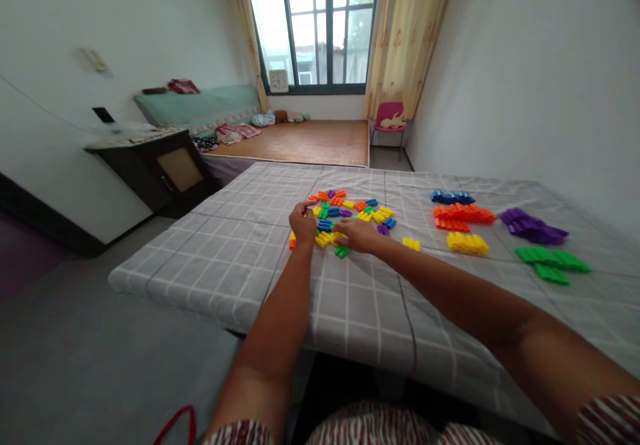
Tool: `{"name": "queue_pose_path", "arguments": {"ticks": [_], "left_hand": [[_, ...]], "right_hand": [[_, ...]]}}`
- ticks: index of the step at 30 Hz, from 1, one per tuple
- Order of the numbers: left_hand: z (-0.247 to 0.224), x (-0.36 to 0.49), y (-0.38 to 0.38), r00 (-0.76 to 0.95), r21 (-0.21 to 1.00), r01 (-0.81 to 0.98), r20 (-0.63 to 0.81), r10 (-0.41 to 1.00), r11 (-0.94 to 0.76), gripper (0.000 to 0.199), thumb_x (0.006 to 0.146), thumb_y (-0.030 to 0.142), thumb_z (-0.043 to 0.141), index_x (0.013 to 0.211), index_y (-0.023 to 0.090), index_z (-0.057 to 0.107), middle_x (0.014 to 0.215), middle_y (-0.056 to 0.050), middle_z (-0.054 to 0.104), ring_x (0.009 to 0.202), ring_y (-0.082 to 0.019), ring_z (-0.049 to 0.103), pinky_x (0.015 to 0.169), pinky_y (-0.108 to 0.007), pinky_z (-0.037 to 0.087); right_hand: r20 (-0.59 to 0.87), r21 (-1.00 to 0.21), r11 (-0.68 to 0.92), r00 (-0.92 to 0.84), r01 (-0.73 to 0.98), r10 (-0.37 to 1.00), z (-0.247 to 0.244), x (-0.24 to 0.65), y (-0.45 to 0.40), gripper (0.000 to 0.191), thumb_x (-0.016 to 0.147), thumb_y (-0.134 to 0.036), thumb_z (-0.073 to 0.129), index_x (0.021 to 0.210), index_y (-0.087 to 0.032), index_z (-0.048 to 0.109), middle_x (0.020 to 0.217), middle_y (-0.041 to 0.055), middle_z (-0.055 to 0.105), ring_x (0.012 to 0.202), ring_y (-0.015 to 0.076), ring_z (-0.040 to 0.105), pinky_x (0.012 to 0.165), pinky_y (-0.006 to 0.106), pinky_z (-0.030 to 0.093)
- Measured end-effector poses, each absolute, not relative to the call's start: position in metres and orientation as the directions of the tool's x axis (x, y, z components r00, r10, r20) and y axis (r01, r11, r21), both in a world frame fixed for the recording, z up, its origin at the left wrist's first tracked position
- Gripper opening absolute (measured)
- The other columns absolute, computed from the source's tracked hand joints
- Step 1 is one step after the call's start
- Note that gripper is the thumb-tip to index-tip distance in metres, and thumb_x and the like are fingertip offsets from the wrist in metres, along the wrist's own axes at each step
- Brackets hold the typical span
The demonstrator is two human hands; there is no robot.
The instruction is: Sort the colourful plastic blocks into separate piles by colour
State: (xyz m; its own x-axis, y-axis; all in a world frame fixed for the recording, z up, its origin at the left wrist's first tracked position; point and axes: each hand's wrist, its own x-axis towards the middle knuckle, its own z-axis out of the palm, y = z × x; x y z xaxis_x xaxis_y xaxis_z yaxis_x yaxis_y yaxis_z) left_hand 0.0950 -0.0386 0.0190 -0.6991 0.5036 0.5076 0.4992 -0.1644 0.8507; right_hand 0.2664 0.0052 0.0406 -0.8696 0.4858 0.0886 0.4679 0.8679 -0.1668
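A mixed cluster of small plastic pieces [367, 213] in yellow, blue, green, orange and purple lies on the tablecloth. My left hand [302, 222] is at the cluster's left edge, its fingers curled; whatever they hold is hidden. An orange-and-yellow piece [292, 241] lies just left of that wrist. From the right, my right hand [357, 234] reaches into the near side of the cluster, thumb and fingers around a yellow plastic piece [341, 235]. Beside these fingers are blue pieces [325, 226] and a green piece [343, 252].
Sorted piles lie to the right: blue [453, 197], orange [463, 216], yellow [467, 243], purple [534, 226] and green [553, 260]. A yellow group [411, 244] sits near my right forearm. The table [200, 258] has a grey checked cloth; beyond it stands a bed [310, 140].
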Motion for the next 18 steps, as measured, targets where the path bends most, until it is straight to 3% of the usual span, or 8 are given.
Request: {"name": "queue_pose_path", "arguments": {"ticks": [6, 12, 15, 18], "left_hand": [[0.018, 0.090, -0.039, -0.726, 0.870, 0.461, 0.482, 0.490, -0.173, 0.032, 0.072, 0.007, 0.043, 0.082, 0.017, 0.072, 0.084, -0.003, 0.074, 0.082, -0.016, 0.067, 0.078, -0.027, 0.051], [0.015, 0.090, -0.035, -0.721, 0.885, 0.431, 0.455, 0.523, -0.175, 0.031, 0.071, 0.007, 0.043, 0.080, 0.016, 0.072, 0.082, -0.003, 0.074, 0.079, -0.017, 0.067, 0.079, -0.029, 0.051], [0.013, 0.092, -0.032, -0.699, 0.882, 0.429, 0.461, 0.547, -0.196, 0.032, 0.072, 0.006, 0.043, 0.080, 0.016, 0.072, 0.084, -0.004, 0.074, 0.081, -0.016, 0.067, 0.079, -0.028, 0.051], [0.012, 0.092, -0.032, -0.702, 0.885, 0.425, 0.456, 0.547, -0.192, 0.032, 0.072, 0.006, 0.043, 0.081, 0.016, 0.072, 0.084, -0.004, 0.074, 0.080, -0.016, 0.067, 0.079, -0.029, 0.052]], "right_hand": [[0.054, -0.127, 0.811, -0.812, 0.572, 0.581, 0.035, 0.258, 0.015, 0.039, 0.083, -0.041, 0.063, 0.118, -0.022, 0.063, 0.116, 0.0096, 0.063, 0.101, 0.0236, 0.061, 0.077, 0.029, 0.047], [0.013, -0.140, 0.772, -0.778, 0.620, 0.628, 0.032, 0.275, 0.039, 0.037, 0.080, -0.047, 0.064, 0.108, -0.022, 0.068, 0.110, 0.0094, 0.065, 0.090, 0.0229, 0.064, 0.072, 0.029, 0.047], [0.048, -0.178, 0.774, -0.780, 0.608, 0.624, 0.035, 0.272, 0.049, 0.027, 0.085, -0.041, 0.061, 0.100, -0.021, 0.070, 0.101, 0.0081, 0.069, 0.089, 0.0209, 0.064, 0.075, 0.028, 0.046], [0.142, -0.197, 0.797, -0.788, 0.570, 0.599, 0.038, 0.255, 0.058, 0.021, 0.086, -0.026, 0.060, 0.104, -0.020, 0.070, 0.107, 0.0083, 0.070, 0.099, 0.0214, 0.063, 0.082, 0.028, 0.045]]}}
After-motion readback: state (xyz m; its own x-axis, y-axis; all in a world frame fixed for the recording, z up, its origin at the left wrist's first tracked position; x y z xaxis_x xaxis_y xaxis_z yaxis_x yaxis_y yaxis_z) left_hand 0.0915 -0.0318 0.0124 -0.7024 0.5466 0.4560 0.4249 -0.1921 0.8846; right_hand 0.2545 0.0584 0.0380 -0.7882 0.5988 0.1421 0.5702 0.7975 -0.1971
